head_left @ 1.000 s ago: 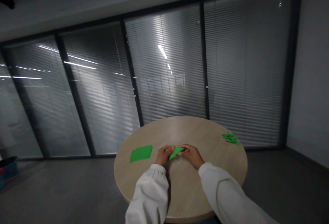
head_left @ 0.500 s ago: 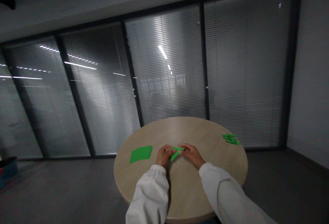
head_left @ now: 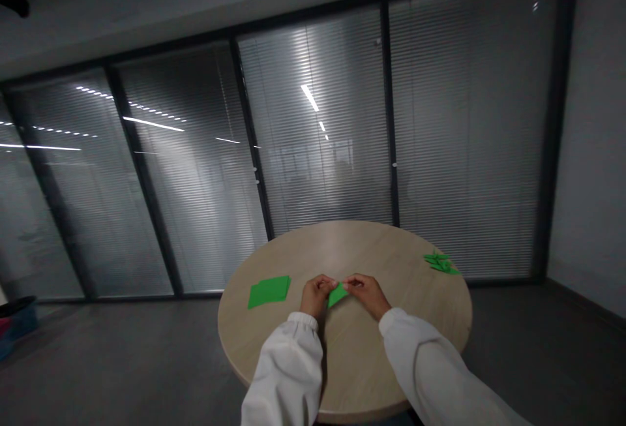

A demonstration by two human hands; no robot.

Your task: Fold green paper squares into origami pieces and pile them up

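Note:
A small folded piece of green paper (head_left: 336,295) is held between my two hands above the middle of the round table. My left hand (head_left: 317,295) pinches its upper left part with thumb and fingers. On the other side my right hand (head_left: 368,294) grips the upper right corner between thumb and fingertips. The fingers partly cover the paper, so its full shape is hidden. Left of my hands lies a stack of flat green paper sheets (head_left: 268,291), slightly fanned.
Several folded green paper pieces (head_left: 441,263) lie in a small heap near the right edge of the round wooden table (head_left: 372,374). Behind it stands a glass partition with blinds (head_left: 323,184). A dark bin (head_left: 22,321) is on the floor at far left.
My fingertips have drawn closer together at the top of the green paper, and less of its upper edge shows. The stack and the heap lie as before.

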